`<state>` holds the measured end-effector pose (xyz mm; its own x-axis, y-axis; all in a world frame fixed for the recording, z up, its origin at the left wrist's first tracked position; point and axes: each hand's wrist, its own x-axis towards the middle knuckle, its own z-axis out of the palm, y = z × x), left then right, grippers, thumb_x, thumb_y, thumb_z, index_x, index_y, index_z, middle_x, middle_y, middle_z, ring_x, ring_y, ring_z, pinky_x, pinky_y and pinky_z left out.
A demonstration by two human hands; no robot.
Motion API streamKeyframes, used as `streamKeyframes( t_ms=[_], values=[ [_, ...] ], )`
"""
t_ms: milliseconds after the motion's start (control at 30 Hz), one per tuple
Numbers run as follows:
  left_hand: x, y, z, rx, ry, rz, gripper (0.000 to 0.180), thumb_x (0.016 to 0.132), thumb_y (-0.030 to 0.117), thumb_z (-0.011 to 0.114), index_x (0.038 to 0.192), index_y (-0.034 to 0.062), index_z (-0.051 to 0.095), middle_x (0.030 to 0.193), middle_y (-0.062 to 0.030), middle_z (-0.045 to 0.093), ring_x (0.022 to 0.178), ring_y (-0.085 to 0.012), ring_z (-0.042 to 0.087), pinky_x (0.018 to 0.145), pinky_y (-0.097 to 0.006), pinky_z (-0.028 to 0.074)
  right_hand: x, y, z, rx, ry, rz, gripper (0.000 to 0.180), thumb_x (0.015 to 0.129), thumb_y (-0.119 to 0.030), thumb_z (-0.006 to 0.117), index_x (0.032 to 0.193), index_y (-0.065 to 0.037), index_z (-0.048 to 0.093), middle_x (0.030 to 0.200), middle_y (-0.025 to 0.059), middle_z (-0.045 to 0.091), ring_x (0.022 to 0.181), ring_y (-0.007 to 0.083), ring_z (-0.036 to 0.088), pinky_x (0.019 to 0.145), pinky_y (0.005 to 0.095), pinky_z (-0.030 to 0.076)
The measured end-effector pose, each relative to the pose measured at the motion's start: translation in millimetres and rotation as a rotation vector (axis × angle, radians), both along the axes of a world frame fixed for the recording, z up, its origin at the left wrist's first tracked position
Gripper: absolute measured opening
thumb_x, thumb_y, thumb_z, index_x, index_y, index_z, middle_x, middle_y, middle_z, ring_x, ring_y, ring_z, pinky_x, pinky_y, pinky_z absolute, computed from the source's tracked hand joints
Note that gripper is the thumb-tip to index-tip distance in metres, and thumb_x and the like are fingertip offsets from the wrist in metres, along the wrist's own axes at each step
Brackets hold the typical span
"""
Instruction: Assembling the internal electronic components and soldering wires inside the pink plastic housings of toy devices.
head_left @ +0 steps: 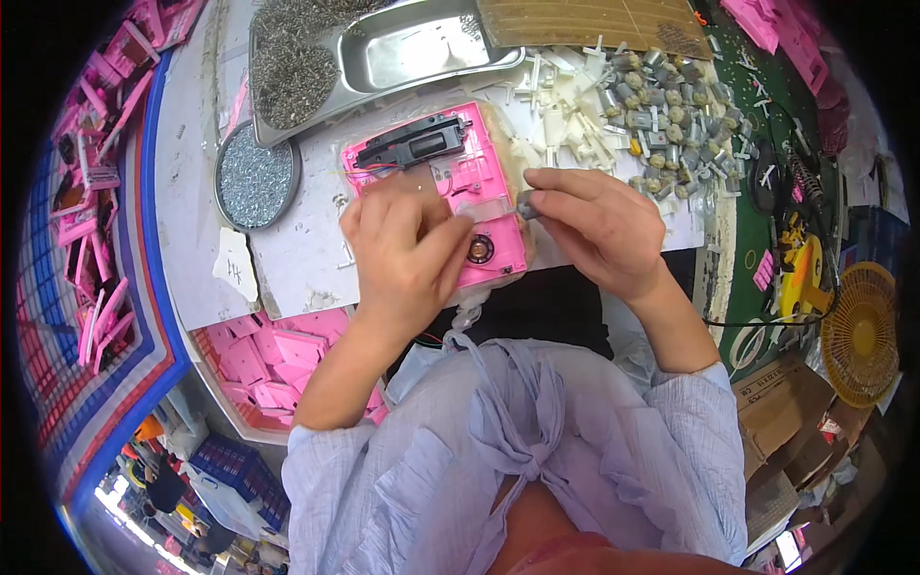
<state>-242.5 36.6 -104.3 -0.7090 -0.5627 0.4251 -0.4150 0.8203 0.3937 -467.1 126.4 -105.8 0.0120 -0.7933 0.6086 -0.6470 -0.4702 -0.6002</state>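
A pink plastic housing point(494, 172) lies in front of me on the table. Fixed in it are a long black part point(412, 144) with thin wires and a round black speaker point(481, 249). My left hand point(402, 240) is over the housing's left side, its fingers closed and partly blurred; what they hold is hidden. My right hand point(609, 225) pinches a small grey part point(526, 204) between thumb and finger at the housing's right edge. Between both hands runs a pale translucent strip point(489, 209); I cannot tell whether it is held.
Behind stands a metal tray point(383, 96) with many small screws, and to its left a round dish point(257, 177) of silvery screws. White plastic pieces point(565, 115) and grey cylindrical parts point(666, 115) heap at the back right. Pink shells point(278, 359) fill a bin at lower left. A yellow fan point(861, 335) stands right.
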Motion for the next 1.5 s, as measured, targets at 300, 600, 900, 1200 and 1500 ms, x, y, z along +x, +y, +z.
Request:
streamKeyframes(
  t_ms=[300, 600, 900, 1200, 1500],
  values=[
    [18, 13, -13, 0.127, 0.026, 0.003, 0.024, 0.073, 0.01, 0.082, 0.095, 0.0147, 0.075, 0.088, -0.001, 0.058, 0.086, -0.0243, 0.056, 0.082, -0.042, 0.04, 13, -35, -13, 0.062, 0.055, -0.017, 0.033, 0.07, -0.006, 0.085, 0.1, -0.006, 0.071, 0.109, 0.0097, 0.075, 0.105, 0.033, 0.067, 0.086, 0.0412, 0.055],
    [20, 14, -19, 0.173, 0.068, 0.008, 0.024, 0.074, 0.011, 0.082, 0.098, 0.0154, 0.075, 0.089, -0.0009, 0.058, 0.087, -0.024, 0.055, 0.083, -0.042, 0.039, 17, -49, -2, 0.332, 0.182, -0.1, 0.025, 0.071, -0.014, 0.085, 0.094, -0.01, 0.076, 0.124, 0.0064, 0.067, 0.121, 0.0357, 0.049, 0.103, 0.0459, 0.041],
    [32, -30, -10, 0.096, 0.211, 0.224, 0.024, 0.076, 0.015, 0.079, 0.099, 0.0115, 0.07, 0.097, -0.0029, 0.061, 0.095, -0.0268, 0.057, 0.09, -0.045, 0.037, 20, -57, 19, 0.412, 0.48, -0.06, 0.023, 0.078, -0.019, 0.081, 0.1, -0.01, 0.079, 0.132, 0.0096, 0.064, 0.128, 0.0379, 0.047, 0.108, 0.0484, 0.041],
    [48, -15, -18, 0.03, -0.019, 0.158, 0.015, 0.081, 0.014, 0.079, 0.093, 0.0125, 0.069, 0.087, -0.0029, 0.061, 0.085, -0.0226, 0.057, 0.085, -0.04, 0.034, 17, -57, 30, 0.284, 0.416, -0.079, 0.025, 0.073, -0.012, 0.081, 0.098, -0.01, 0.077, 0.128, 0.0092, 0.065, 0.123, 0.0375, 0.051, 0.103, 0.0472, 0.047],
    [49, -18, -20, -0.051, 0.059, 0.211, 0.024, 0.075, 0.01, 0.08, 0.098, 0.0144, 0.072, 0.087, 0.0003, 0.061, 0.084, -0.0197, 0.057, 0.083, -0.039, 0.032, 64, -103, 11, 0.115, 0.445, 0.218, 0.027, 0.067, -0.007, 0.079, 0.094, -0.009, 0.075, 0.127, 0.009, 0.065, 0.126, 0.0394, 0.052, 0.1, 0.0456, 0.051]
  ],
)
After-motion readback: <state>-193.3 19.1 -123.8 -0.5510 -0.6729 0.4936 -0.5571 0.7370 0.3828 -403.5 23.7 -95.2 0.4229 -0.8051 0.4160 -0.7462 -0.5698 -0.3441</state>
